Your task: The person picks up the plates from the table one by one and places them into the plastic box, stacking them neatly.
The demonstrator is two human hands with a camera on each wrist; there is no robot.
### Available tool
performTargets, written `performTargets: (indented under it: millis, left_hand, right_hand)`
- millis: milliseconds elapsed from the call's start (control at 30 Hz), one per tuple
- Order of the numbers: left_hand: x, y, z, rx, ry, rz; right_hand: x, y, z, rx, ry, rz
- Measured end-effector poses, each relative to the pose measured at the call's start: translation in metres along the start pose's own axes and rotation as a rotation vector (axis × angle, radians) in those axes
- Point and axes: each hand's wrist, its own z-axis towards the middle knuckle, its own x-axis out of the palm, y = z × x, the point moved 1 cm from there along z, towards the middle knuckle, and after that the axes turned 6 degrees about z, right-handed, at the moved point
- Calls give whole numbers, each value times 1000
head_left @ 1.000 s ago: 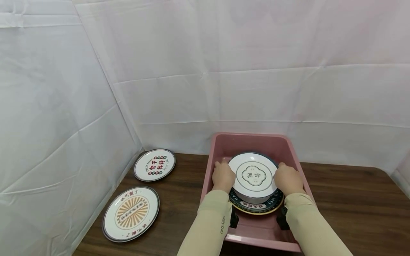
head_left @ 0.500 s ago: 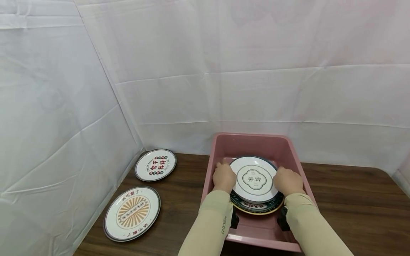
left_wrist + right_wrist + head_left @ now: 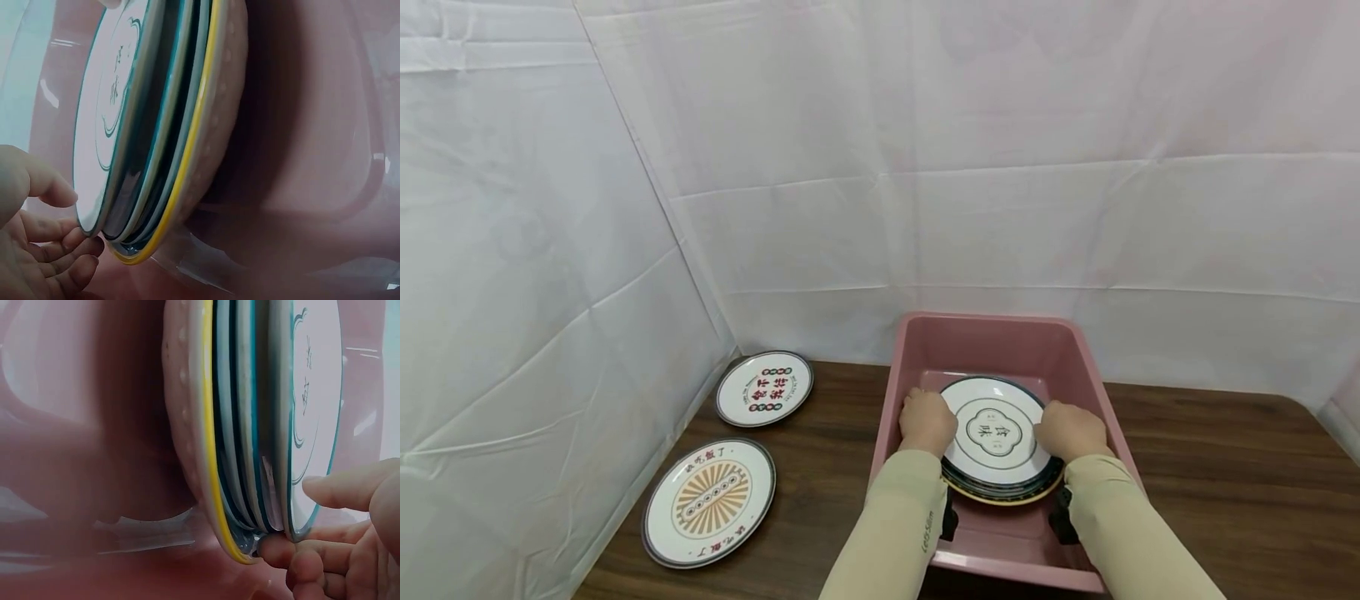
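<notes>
A round white plate (image 3: pixel 994 454) with a dark blue-green rim and a lobed emblem is held level inside the pink plastic tub (image 3: pixel 1011 569). My left hand (image 3: pixel 927 423) pinches its left edge, thumb on the face and fingers under the rim. On the opposite edge my right hand (image 3: pixel 1071 430) does the same, as the right wrist view shows. Directly beneath lie several stacked plates, the lowest a larger yellow-rimmed plate (image 3: pixel 200 119). In both wrist views a narrow gap separates the held plate from the plate below (image 3: pixel 249 425).
Left of the tub, two patterned plates lie on the dark wooden table (image 3: pixel 1225 467): a smaller one with red characters (image 3: pixel 765 388) and a larger one with an orange sunburst (image 3: pixel 709 502). White cloth (image 3: pixel 1000 167) hangs behind and along the left side.
Both hands have lowered the white plate toward the stack, and it has shifted slightly toward me. Its rim now covers more of the plates beneath. The two plates on the table are unchanged.
</notes>
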Motion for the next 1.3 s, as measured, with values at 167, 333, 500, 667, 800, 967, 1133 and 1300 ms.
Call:
performTargets:
  millis: [167,333,500,667,800,967,1133,1300]
  left_hand:
    - [0,-1,-1,4,17,27]
    - [2,-2,-1,10,32,73]
    - [4,-2,0,21,35,102]
    - [5,-2,0,29,41,128]
    - [4,-2,0,30,49,129]
    - [3,-3,0,27,60,114]
    - [3,-3,-1,21,70,95]
    - [5,-4,1,5,75,84]
  right_hand:
    - [1,0,0,0,-3,-5]
    - [1,1,0,4,-6,-11]
    - [1,1,-1,-3,-6,-19]
    - [1,2,-2,1,14,-17]
    - [0,3,-3,19,37,24]
    - [-1,4,-4,42,55,65]
    - [-1,4,-4,50,55,73]
    - [-2,5,-4,50,52,80]
